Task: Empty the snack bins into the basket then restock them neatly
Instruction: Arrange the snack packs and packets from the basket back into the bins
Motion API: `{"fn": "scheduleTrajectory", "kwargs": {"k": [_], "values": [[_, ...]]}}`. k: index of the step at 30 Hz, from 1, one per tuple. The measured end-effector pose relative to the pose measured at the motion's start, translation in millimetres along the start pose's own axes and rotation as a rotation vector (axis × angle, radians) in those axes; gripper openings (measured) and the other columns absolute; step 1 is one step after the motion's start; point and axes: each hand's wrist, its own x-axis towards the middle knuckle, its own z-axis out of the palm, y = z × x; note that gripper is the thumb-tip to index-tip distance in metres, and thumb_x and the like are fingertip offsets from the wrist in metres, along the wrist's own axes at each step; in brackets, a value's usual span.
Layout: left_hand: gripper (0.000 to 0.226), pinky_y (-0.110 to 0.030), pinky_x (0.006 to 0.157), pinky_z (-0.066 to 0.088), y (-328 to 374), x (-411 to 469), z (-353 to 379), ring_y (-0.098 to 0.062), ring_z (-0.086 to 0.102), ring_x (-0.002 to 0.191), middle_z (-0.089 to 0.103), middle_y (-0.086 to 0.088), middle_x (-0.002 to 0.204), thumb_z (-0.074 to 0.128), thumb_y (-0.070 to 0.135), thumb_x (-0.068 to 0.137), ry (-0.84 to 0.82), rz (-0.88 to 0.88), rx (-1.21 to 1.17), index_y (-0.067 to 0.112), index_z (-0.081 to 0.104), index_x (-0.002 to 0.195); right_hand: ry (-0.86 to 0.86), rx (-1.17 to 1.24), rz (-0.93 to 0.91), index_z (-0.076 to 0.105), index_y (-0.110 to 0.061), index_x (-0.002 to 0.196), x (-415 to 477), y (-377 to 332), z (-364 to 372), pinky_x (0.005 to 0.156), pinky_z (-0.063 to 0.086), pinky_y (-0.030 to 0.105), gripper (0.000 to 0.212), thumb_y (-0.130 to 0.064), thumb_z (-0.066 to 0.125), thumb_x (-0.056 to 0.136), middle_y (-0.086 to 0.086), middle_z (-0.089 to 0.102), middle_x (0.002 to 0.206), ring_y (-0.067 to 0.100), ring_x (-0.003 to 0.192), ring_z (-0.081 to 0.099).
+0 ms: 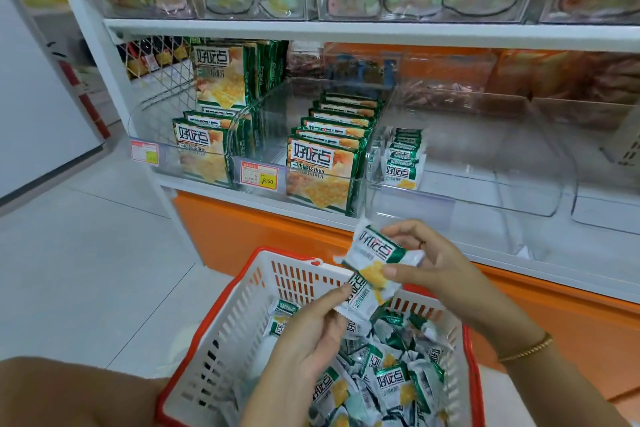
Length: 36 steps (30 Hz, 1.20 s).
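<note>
Above basket (242,315), packets (377,251) (two) in hands (434,262).

The white slotted basket (239,308) with a red rim stands below the shelf and holds a loose heap of small green-and-white biscuit packets (391,381). Above its far rim, two overlapping packets are held: the upper packet (379,250) by the right hand (436,263), the lower packet (362,300) by the left hand (311,329). The clear snack bin (412,206) on the shelf holds a short upright packet row (403,163) along its left wall.
</note>
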Motion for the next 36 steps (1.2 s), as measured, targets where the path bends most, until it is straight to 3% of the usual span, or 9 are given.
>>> {"fn": "scheduleTrajectory", "kwargs": {"k": [6, 9, 14, 19, 22, 27, 31, 34, 36], "values": [[0.033, -0.033, 0.046, 0.057, -6, -12, 5, -0.027, 0.07, 0.061, 0.07, -0.022, 0.083, 0.062, 0.017, 0.075, -0.132, -0.163, 0.124, -0.004, 0.063, 0.1, -0.387, -0.106, 0.124, 0.054, -0.01, 0.118, -4, -9, -23, 0.086, 0.052, 0.044, 0.038, -0.013, 0.07, 0.084, 0.019, 0.066, 0.111, 0.038, 0.103, 0.062], [0.059, -0.032, 0.058, 0.058, -4, -11, 4, -0.028, 0.07, 0.078, 0.07, -0.02, 0.097, 0.056, 0.046, 0.078, -0.213, -0.182, 0.288, 0.004, 0.059, 0.119, -0.447, -0.172, 0.195, 0.05, -0.005, 0.118, -4, -17, -29, 0.077, 0.055, 0.031, 0.038, 0.0, 0.065, 0.084, 0.007, 0.072, 0.097, 0.024, 0.09, 0.068], [0.06, -0.03, 0.079, 0.052, 3, -19, 11, -0.017, 0.067, 0.081, 0.072, -0.003, 0.087, 0.079, 0.017, 0.063, -0.253, -0.003, 0.634, 0.012, 0.055, 0.119, -0.226, -0.452, 0.094, 0.06, -0.017, 0.105, -2, -32, -29, 0.071, 0.051, 0.027, 0.035, -0.012, 0.078, 0.075, -0.015, 0.065, 0.077, 0.007, 0.073, 0.06], [0.048, -0.02, 0.07, 0.048, 23, -29, 29, -0.003, 0.063, 0.068, 0.071, 0.006, 0.088, 0.075, 0.008, 0.077, -0.338, 0.197, 0.953, 0.013, 0.055, 0.12, -0.366, -0.854, 0.076, 0.047, -0.049, 0.118, 7, -75, -38, 0.085, 0.048, 0.017, 0.065, -0.046, 0.082, 0.063, -0.027, 0.053, 0.116, -0.008, 0.101, 0.052], [0.048, -0.02, 0.071, 0.051, 31, -31, 52, -0.004, 0.066, 0.075, 0.071, 0.01, 0.087, 0.074, 0.006, 0.078, -0.377, 0.298, 0.998, 0.016, 0.052, 0.12, -0.474, -0.948, 0.054, 0.048, -0.047, 0.122, 9, -105, -39, 0.067, 0.039, 0.002, 0.065, -0.037, 0.081, 0.068, -0.026, 0.057, 0.117, -0.017, 0.075, 0.053], [0.048, -0.027, 0.077, 0.056, 56, -23, 90, -0.006, 0.067, 0.094, 0.069, 0.007, 0.106, 0.073, 0.011, 0.081, -0.363, 0.608, 1.012, 0.027, 0.053, 0.121, -0.386, -0.989, -0.031, 0.053, -0.038, 0.125, 26, -148, -54, 0.065, 0.036, -0.001, 0.063, -0.034, 0.081, 0.069, -0.024, 0.059, 0.109, -0.025, 0.073, 0.05], [0.05, -0.019, 0.076, 0.053, 74, 1, 127, -0.005, 0.066, 0.095, 0.064, 0.005, 0.113, 0.069, 0.011, 0.083, -0.346, 0.814, 0.928, 0.017, 0.049, 0.128, -0.323, -0.938, -0.045, 0.063, -0.028, 0.114, 51, -168, -69, 0.072, 0.045, 0.013, 0.052, -0.04, 0.077, 0.066, -0.015, 0.069, 0.097, -0.005, 0.082, 0.06], [0.072, -0.019, 0.09, 0.05, 76, 23, 145, 0.001, 0.057, 0.109, 0.052, 0.013, 0.131, 0.068, 0.043, 0.077, -0.207, 0.89, 0.951, 0.027, 0.037, 0.141, -0.163, -0.791, -0.052, 0.067, -0.02, 0.102, 81, -164, -94, 0.074, 0.048, 0.029, 0.034, -0.027, 0.08, 0.071, 0.002, 0.071, 0.095, 0.009, 0.076, 0.06], [0.075, -0.02, 0.095, 0.041, 72, 36, 141, -0.001, 0.049, 0.116, 0.049, 0.014, 0.13, 0.061, 0.057, 0.078, -0.031, 1.012, 1.2, 0.028, 0.034, 0.142, -0.035, -0.818, 0.007, 0.064, -0.015, 0.1, 103, -150, -109, 0.07, 0.048, 0.03, 0.033, -0.023, 0.081, 0.072, 0.009, 0.07, 0.096, 0.013, 0.074, 0.059]]}}
